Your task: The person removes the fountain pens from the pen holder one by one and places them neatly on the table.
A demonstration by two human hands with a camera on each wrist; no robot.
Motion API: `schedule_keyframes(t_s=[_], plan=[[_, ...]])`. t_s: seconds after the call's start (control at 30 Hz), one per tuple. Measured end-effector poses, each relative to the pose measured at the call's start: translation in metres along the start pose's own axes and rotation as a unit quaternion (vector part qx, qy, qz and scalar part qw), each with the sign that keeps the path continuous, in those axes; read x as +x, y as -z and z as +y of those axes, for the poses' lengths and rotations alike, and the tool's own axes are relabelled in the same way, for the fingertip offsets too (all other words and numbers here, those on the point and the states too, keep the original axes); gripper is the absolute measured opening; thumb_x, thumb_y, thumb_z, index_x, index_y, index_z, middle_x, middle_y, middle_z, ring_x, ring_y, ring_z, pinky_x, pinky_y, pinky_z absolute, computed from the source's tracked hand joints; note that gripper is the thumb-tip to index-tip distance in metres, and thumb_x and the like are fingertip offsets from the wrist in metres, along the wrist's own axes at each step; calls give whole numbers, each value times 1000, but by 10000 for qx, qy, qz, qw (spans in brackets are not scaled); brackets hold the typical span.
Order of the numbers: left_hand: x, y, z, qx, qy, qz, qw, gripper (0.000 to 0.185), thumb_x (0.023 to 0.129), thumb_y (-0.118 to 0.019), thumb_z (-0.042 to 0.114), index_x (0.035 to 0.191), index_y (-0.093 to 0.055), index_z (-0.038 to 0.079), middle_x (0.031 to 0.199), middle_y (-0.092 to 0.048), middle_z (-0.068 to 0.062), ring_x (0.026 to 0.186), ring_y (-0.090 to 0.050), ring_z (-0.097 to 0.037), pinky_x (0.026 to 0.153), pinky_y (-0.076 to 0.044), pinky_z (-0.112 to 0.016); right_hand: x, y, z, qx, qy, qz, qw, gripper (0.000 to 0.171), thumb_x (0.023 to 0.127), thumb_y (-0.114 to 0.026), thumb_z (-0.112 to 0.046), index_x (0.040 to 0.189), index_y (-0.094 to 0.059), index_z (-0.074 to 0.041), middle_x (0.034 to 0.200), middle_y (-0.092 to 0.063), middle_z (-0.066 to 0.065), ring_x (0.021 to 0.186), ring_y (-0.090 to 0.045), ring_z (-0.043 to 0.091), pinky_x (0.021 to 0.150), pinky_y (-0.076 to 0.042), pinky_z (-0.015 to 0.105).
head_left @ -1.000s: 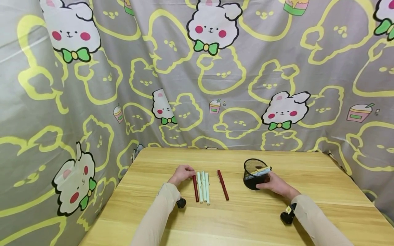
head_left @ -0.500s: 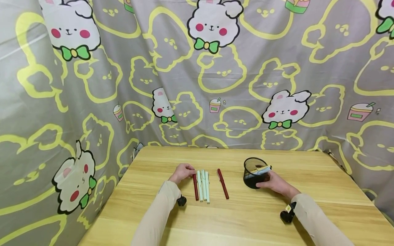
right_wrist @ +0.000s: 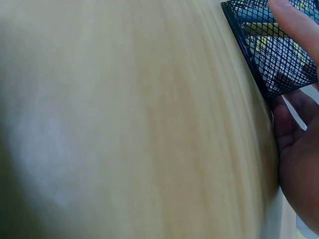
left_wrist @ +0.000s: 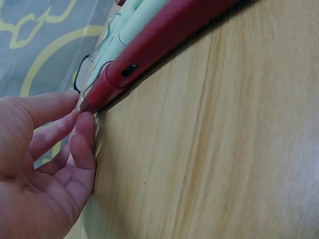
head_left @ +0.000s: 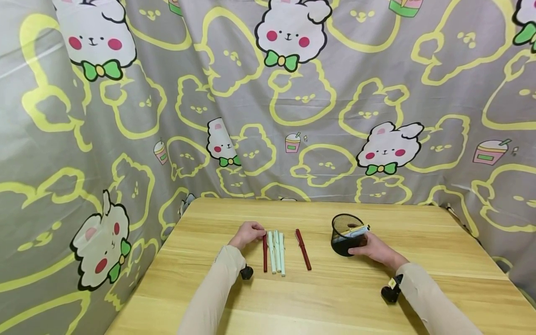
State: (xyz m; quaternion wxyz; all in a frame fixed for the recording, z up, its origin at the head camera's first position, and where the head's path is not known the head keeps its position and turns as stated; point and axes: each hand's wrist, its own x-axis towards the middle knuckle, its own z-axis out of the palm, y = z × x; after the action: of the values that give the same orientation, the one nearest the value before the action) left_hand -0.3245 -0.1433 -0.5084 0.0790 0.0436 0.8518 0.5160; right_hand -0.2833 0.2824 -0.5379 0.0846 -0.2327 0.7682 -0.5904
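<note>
My left hand [head_left: 248, 234] sits on the worktop [head_left: 335, 298] at the far end of a dark red pen [head_left: 265, 253], the leftmost in a short row. From the left wrist view, my curled fingertips [left_wrist: 84, 127] touch the tip of that pen [left_wrist: 164, 40] and pinch at it, thumb above and fingers below, while the pen lies flat on the wood. Hard against its right side lie the pale green pens [head_left: 276, 253] (I count three, though they overlap), all pointing roughly away from me and touching one another. A little further right, apart from the row, a second red pen [head_left: 303, 250] lies alone, tilted slightly with its near end swung to the right.

My right hand [head_left: 374, 249] is wrapped round the black mesh pen cup [head_left: 345, 235], fingers curled on its side wall, with the cup tipped over toward the left so its open mouth faces the pens. In the right wrist view the mesh [right_wrist: 264, 55] presses against my palm, and one finger [right_wrist: 294, 20] lies across the wire. A pale marker with a dark cap [head_left: 356, 231] shows at the cup's rim, resting inside it.

Both sleeves are beige, and each wrist carries a small black camera [head_left: 246, 273]. Behind the worktop hangs a grey curtain [head_left: 125, 139] printed with white rabbits and yellow outlines.
</note>
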Motion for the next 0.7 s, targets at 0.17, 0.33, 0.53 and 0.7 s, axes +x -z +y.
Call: schedule_keyframes(t_s=[0.17,0.33,0.53,0.7], plan=[[-2,2,1,-92,54,15,9999,14,87,-67,6,97,-65,-4,81,-67,-11,70,-62,-18,62,-52,-31,-1,0,1,-29,-24,25,10000,67,80,-74,-5,134,-38,10,114,-64,10,98,-62,14,79,-51,25],[-3,3,5,-118,115,12,9999,15,89,-65,7,99,-64,-4,84,-66,-12,72,-61,-21,62,-51,-31,-1,0,1,5,-145,2,9999,65,80,-75,-7,133,-40,8,116,-62,14,99,-62,14,80,-50,26],[-4,1,29,-74,-188,-138,9997,19,93,-60,9,106,-62,-5,93,-64,-17,84,-62,-29,74,-53,-41,0,1,0,-13,-181,13,9998,60,80,-75,-9,130,-45,6,116,-61,18,98,-62,15,80,-50,26],[-6,-12,59,-78,-513,-601,9968,29,95,-58,13,116,-59,-5,101,-64,-13,97,-60,-35,86,-49,-48,0,2,1,34,-120,20,9999,63,80,-75,-6,132,-42,8,115,-63,16,98,-63,15,79,-51,26]])
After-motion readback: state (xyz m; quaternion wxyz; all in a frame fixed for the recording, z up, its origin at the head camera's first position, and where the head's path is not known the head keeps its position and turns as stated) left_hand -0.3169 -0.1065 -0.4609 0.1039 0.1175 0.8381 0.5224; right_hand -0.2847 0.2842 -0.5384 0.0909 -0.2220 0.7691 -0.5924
